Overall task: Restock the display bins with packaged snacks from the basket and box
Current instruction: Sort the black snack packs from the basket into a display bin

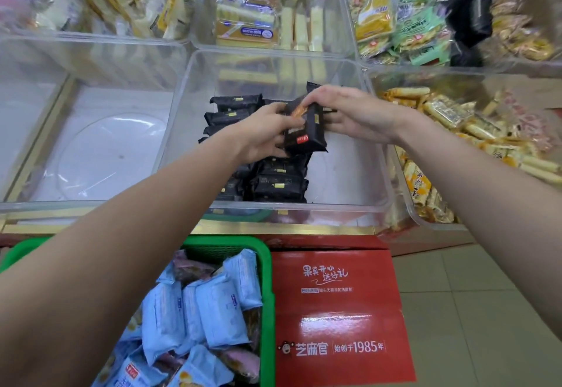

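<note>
Clear plastic bin [194, 88] in front of me holds rows of black snack packs [275, 181]. Below it I see the red box [340, 316] beside the green basket [264, 268]. My left hand [267, 134] and right hand [349, 112] together grip black packets [305, 134] above the rows.

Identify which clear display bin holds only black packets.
The front middle bin, under both hands: it holds only black packets. The far-right bin mixes black with green and yellow ones.
</note>
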`<state>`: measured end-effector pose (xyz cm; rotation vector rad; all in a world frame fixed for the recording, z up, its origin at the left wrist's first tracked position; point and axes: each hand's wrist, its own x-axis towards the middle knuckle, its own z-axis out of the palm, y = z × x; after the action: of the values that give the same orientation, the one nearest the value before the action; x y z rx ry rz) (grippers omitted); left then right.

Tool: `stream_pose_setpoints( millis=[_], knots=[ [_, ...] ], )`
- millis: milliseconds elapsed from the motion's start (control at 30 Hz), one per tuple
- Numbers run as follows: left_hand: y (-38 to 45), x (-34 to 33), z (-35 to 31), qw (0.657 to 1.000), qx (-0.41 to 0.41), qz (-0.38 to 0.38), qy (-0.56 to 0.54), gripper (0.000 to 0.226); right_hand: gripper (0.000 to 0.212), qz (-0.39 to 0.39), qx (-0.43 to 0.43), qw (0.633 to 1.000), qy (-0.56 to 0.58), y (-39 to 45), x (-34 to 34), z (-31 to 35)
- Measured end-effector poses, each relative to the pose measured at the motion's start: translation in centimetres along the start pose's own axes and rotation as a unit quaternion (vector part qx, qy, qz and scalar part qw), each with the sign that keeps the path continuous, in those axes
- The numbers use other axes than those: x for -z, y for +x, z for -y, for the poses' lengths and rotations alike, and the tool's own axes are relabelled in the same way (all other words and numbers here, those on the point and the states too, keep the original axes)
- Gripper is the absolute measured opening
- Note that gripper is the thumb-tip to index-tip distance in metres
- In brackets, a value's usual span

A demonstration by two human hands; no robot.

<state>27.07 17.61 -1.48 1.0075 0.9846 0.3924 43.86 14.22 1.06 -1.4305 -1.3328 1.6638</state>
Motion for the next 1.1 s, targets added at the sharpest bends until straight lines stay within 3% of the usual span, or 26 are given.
stream_pose_setpoints(
  millis=[67, 133, 200, 267, 367, 433, 467, 533, 600, 733, 900, 967, 1067, 1100],
  knots=[
    [0.0, -0.3, 0.4, 0.999, -0.036, -0.024, 0.0, 0.046, 0.023, -0.062, 0.022, 0.998, -0.019, 0.2, 0.3, -0.1],
    [0.3, -0.3, 0.6, 0.995, -0.078, -0.043, 0.035, 0.062, 0.05, -0.084, 0.022, 0.993, -0.078, 0.4, 0.6, -0.1],
    [0.2, -0.6, 0.3, 0.987, -0.115, -0.044, 0.104, 0.068, 0.064, -0.074, -0.003, 0.991, -0.113, 0.4, 0.7, 0.3],
    [0.2, -0.8, -0.2, 0.978, -0.144, -0.054, 0.142, 0.067, 0.061, -0.086, -0.028, 0.988, -0.124, 0.3, 0.8, 0.8],
    [0.4, -0.5, -0.9, 0.99, -0.102, -0.087, 0.039, 0.055, 0.052, -0.193, 0.007, 0.981, 0.017, 0.3, 1.1, 0.9],
    [0.4, -0.3, -1.3, 0.995, -0.048, -0.054, -0.068, 0.042, 0.047, -0.242, 0.043, 0.958, 0.148, 0.4, 1.0, 0.8],
    [0.4, -0.2, -1.5, 0.993, -0.053, -0.034, -0.097, 0.031, 0.047, -0.25, 0.044, 0.957, 0.141, 0.5, 1.0, 0.6],
    [0.6, -0.2, -2.1, 0.99, -0.092, -0.031, -0.106, 0.019, 0.047, -0.243, 0.01, 0.97, -0.011, 0.3, 1.0, 0.7],
    [0.7, 0.1, -2.8, 0.991, -0.127, -0.049, -0.021, 0.025, 0.048, -0.222, 0.001, 0.958, -0.18, -0.1, 1.0, 1.1],
    [1.0, -0.4, -3.2, 0.941, -0.143, -0.022, 0.305, 0.042, 0.065, -0.163, 0.071, 0.893, -0.412, 0.3, 0.0, 2.0],
    [1.3, -0.2, -1.7, 0.906, -0.13, -0.12, 0.384, 0.037, 0.048, -0.143, -0.018, 0.773, -0.618, 3.0, 0.2, -0.1],
    [0.7, 0.9, -1.0, 0.875, -0.135, -0.114, 0.45, 0.028, 0.038, -0.152, -0.036, 0.726, -0.67, 3.8, -0.4, -1.2],
    [-0.9, 2.0, -0.1, 0.869, -0.148, -0.108, 0.46, 0.023, 0.039, -0.201, -0.05, 0.645, -0.735, 4.4, -1.3, -2.7],
    [-1.5, 2.3, 0.2, 0.869, -0.161, -0.116, 0.454, 0.022, 0.043, -0.222, -0.052, 0.634, -0.739, 4.4, -1.5, -2.8]
  ],
)
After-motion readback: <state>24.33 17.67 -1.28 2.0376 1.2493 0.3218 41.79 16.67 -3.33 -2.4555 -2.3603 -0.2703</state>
